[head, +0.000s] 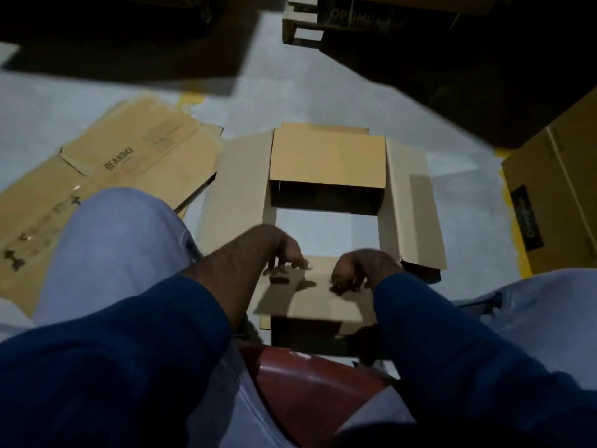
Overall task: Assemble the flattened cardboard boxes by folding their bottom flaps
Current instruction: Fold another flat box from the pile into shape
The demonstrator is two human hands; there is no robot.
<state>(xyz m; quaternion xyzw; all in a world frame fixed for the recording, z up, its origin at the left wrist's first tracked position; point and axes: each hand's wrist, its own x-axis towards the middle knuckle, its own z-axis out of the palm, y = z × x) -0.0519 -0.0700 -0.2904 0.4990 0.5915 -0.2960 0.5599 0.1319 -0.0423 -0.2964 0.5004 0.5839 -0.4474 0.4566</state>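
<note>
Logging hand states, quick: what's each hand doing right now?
Left hand: open, touching the near box flap.
Right hand: on that flap; grip unclear.

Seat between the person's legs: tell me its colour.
Dark reddish-brown with a glossy sheen; the seat shows in the head view, the only view available.

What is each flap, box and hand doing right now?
far flap: folded inward.
near flap: partly folded, under both hands.
left side flap: spread outward.
right side flap: spread outward.
left hand: fingers pressing near flap.
right hand: on near flap, grip blurred.
flat boxes: lying flattened.
</note>
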